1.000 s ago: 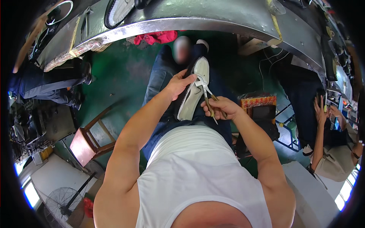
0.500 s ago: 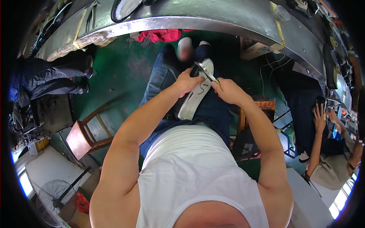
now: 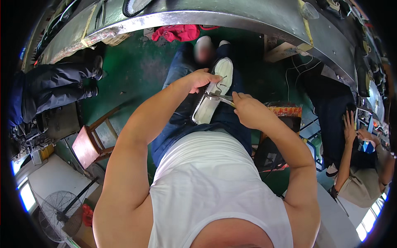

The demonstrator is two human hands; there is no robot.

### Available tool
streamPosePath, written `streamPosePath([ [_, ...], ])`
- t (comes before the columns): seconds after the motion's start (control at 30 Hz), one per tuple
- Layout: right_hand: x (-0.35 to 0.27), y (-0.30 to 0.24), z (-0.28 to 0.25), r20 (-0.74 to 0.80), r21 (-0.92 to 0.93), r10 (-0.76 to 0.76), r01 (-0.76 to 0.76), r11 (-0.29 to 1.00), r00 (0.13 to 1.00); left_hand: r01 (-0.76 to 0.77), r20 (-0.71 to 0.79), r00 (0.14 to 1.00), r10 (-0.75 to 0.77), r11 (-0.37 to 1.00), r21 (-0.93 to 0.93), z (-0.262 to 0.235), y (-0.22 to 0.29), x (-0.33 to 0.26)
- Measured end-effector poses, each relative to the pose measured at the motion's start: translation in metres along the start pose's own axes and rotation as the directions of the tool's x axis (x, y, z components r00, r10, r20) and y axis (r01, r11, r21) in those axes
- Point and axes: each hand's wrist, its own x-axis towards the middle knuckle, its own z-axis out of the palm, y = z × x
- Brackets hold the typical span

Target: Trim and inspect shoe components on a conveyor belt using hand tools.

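A shoe (image 3: 205, 111) lies sole-up along my lap, slanting from near left to far right. Its pale underside has a dark, stitched-looking edge and a few dark curved lines near the middle. My left hand (image 3: 202, 80) grips the shoe at its left side, with the thumb lying across the pale underside. The handles of metal pliers (image 3: 218, 97) are closed inside my right hand (image 3: 249, 109). The pliers' head rests over the middle of the shoe, near its left edge; what the jaws touch is too small to make out.
A metal-topped bench (image 3: 173, 18) curves across the far side, above a red cloth (image 3: 175, 32). At left stand a wooden chair (image 3: 87, 146) and a fan (image 3: 62, 213). Other people's legs (image 3: 62, 89) show at left; a co-worker's hand (image 3: 349, 127) is at right.
The pliers have come nearer to me along the shoe, from its far part to its middle, and my right hand has moved with them. My left hand has shifted slightly away from me.
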Motion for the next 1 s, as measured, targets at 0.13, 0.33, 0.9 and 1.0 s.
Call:
streamPosePath([
  [0.13, 0.017, -0.020, -0.019, 0.111, -0.128, 0.148, -0.134, 0.983, 0.983, -0.025, 0.110, 0.993, 0.029, 0.999, -0.044, -0.010, -0.004, -0.002],
  [0.33, 0.018, 0.006, 0.037, -0.138, 0.186, 0.141, -0.114, 0.976, 0.980, -0.068, 0.091, 0.993, 0.069, 0.998, -0.008, -0.018, -0.016, 0.012],
  [0.9, 0.013, 0.006, 0.040, -0.195, 0.282, 0.180, -0.121, 0.952, 0.964, -0.085, -0.015, 0.996, 0.086, 0.996, 0.028, -0.014, -0.013, 0.007],
  [1.0, -0.021, 0.000, 0.040, -0.084, 0.266, 0.203, -0.174, 0.948, 0.976, -0.145, 0.110, 0.984, 0.139, 0.988, 0.051, -0.007, -0.017, -0.005],
])
